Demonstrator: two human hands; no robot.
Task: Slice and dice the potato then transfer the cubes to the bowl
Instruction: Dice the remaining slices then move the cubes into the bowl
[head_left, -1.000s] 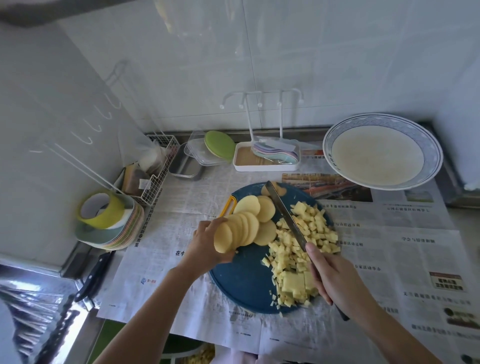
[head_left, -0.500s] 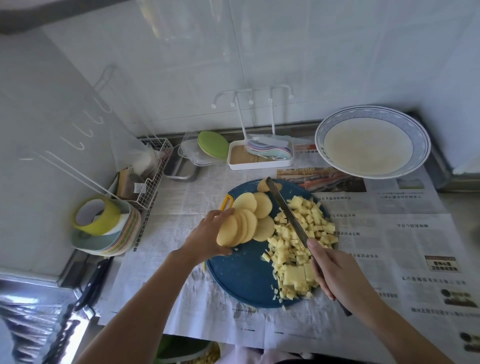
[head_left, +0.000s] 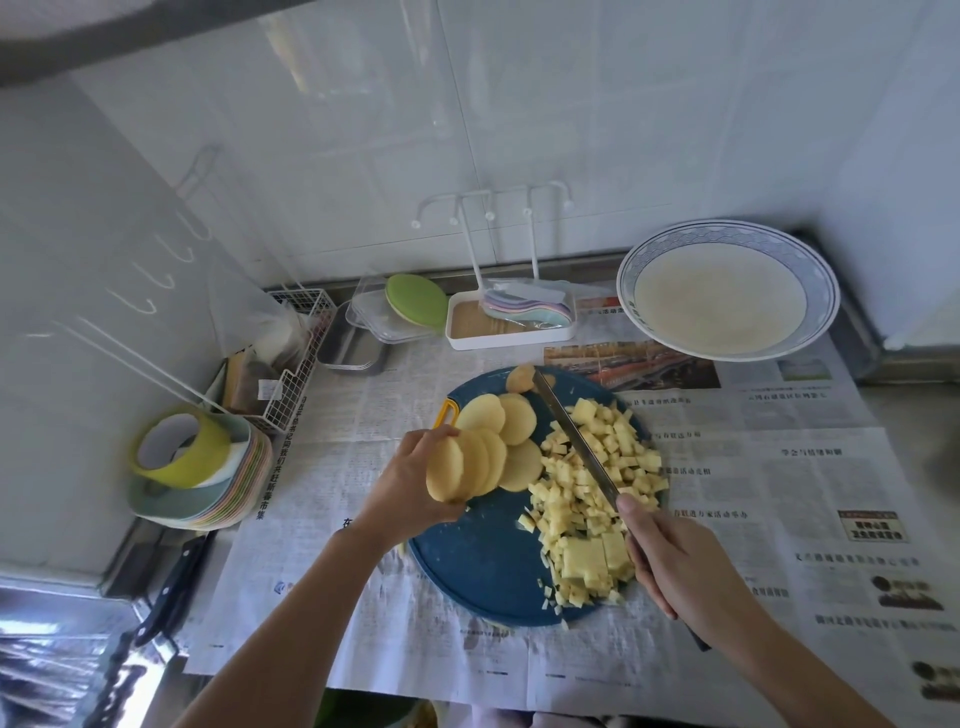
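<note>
While cubes (head_left: 592, 483) crowd the board's (head_left: 467, 566) right side, our left hand (head_left: 415, 483) grips uncut slices (head_left: 467, 467), our right hand (head_left: 670, 561) clasps the knife (head_left: 576, 441); the upper-right bowl (head_left: 727, 249) awaits.

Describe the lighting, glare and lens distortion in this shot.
Head view: soft daylight, faint shadows under the left hand and right hand; pale reflections on the wall tiles; wide-angle bending curves the tile lines and stretches the corners; bottom-left edge is blurred; potato cubes and bowl are fairly sharp.
</note>
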